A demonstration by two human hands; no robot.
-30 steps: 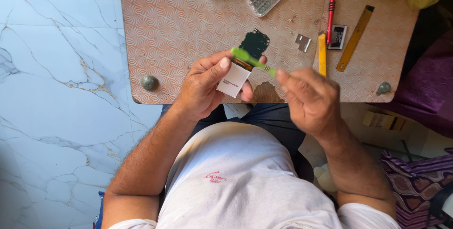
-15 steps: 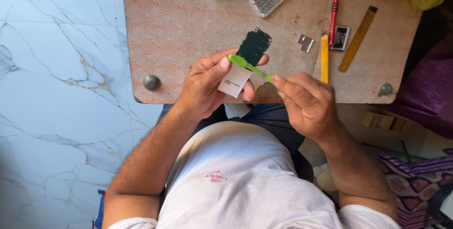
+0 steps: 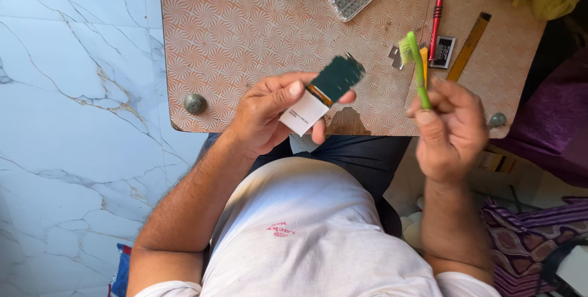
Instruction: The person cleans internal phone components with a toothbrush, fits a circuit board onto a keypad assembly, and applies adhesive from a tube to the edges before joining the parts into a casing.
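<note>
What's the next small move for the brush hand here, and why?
Probably bring the green brush back down onto the circuit board. The right hand holds the brush lifted clear, bristles up over the table, while the left hand holds the board tilted and exposed between its fingertips.

The circuit board [image 3: 335,78] was dark green with a white part at its near end. The toothbrush [image 3: 418,67] was bright green. The table [image 3: 245,40] bore an orange-and-white swirl pattern. The screwdriver [image 3: 435,27] was red. The floor [image 3: 73,119] was white marble, grey-veined.
</note>
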